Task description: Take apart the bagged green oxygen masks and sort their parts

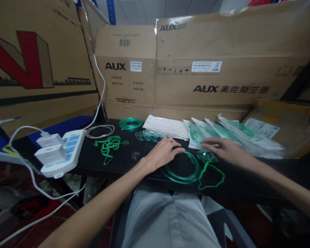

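Along the counter's (90, 160) far edge, you can read "AUX" on the narrower cardboard panel (127, 75) and "AUX 奥克斯空调" on the wide carton (217, 57), "AUX" repeating near its top; its white label (206, 66) is too blurred.

Large AUX cartons (204, 79) behind a black table (124, 167) suggest a storeroom.

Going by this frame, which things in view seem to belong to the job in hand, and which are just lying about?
Likely the job's:
green coil by left hand
clear mask and green strap by right hand
clear cups, tangled straps, rear coil, packets

Seemingly just lying about:
power strip, chargers, beige cord, cartons
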{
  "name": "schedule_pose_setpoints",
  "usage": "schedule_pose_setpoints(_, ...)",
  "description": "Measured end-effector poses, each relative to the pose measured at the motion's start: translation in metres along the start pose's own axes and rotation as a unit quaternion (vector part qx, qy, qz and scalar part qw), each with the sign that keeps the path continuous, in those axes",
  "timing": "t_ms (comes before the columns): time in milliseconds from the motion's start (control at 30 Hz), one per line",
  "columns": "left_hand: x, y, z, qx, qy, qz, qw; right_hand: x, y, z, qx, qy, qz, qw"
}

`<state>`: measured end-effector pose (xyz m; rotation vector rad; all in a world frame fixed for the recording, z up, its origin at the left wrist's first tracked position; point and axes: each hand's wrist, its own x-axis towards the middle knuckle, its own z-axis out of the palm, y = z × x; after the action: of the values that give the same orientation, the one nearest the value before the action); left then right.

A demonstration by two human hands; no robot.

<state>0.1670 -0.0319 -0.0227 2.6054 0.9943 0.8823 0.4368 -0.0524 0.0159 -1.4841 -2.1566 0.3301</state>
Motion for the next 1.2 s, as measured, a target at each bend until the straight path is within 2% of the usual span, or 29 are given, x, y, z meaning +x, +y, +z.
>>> schedule_pose_setpoints(67, -0.006, 0.006, -0.012, 0.007, -0.003, -0.005, 1.000, -0.013, -0.011, 0.000, -0.071, 0.099, -0.071, 0.990)
schedule_pose_setpoints(100, -0.011, 0.010, -0.018, 0.010, -0.002, -0.006, 1.000, -0.022, -0.018, 0.001, -0.097, 0.125, -0.114, 0.981)
schedule_pose_setpoints(133, -0.017, 0.014, -0.024, 0.013, -0.001, -0.006, 1.000, -0.031, -0.025, 0.003, -0.114, 0.126, -0.156, 0.973)
schedule_pose_setpoints(200, -0.031, 0.021, -0.035, 0.016, -0.005, -0.008, 1.000, -0.051, -0.041, 0.012, -0.133, 0.082, -0.232, 0.960)
schedule_pose_setpoints(267, -0.047, 0.026, -0.041, 0.008, -0.035, 0.001, 0.999, -0.068, -0.053, 0.028, -0.171, 0.034, -0.270, 0.947)
schedule_pose_setpoints(367, -0.067, 0.030, -0.041, 0.004, -0.099, 0.018, 0.995, -0.084, -0.058, 0.057, -0.244, 0.039, -0.269, 0.931)
schedule_pose_setpoints(467, -0.081, 0.032, -0.037, 0.026, -0.128, 0.029, 0.991, -0.091, -0.055, 0.077, -0.270, 0.041, -0.264, 0.925)
schedule_pose_setpoints(600, -0.091, 0.036, -0.038, 0.049, -0.145, 0.045, 0.987, -0.096, -0.055, 0.075, -0.239, -0.011, -0.282, 0.929)
schedule_pose_setpoints(700, -0.091, 0.033, -0.046, 0.011, -0.129, 0.028, 0.991, -0.094, -0.060, 0.060, -0.133, -0.029, -0.258, 0.956)
schedule_pose_setpoints(867, -0.077, 0.027, -0.066, -0.138, -0.121, -0.033, 0.982, -0.069, -0.070, 0.021, 0.047, 0.002, -0.184, 0.982)
schedule_pose_setpoints(967, -0.061, 0.028, -0.084, -0.247, -0.126, -0.086, 0.957, -0.040, -0.082, -0.003, 0.113, 0.020, -0.125, 0.986)
schedule_pose_setpoints(1033, -0.050, 0.025, -0.102, -0.276, -0.092, -0.080, 0.954, -0.015, -0.092, -0.016, 0.154, 0.022, -0.119, 0.981)
schedule_pose_setpoints(1100, -0.039, 0.015, -0.123, -0.218, -0.028, -0.056, 0.974, 0.015, -0.102, -0.023, 0.168, 0.029, -0.144, 0.975)
schedule_pose_setpoints(1200, -0.027, -0.015, -0.155, -0.051, 0.072, -0.037, 0.995, 0.073, -0.113, -0.017, 0.150, -0.007, -0.193, 0.970)
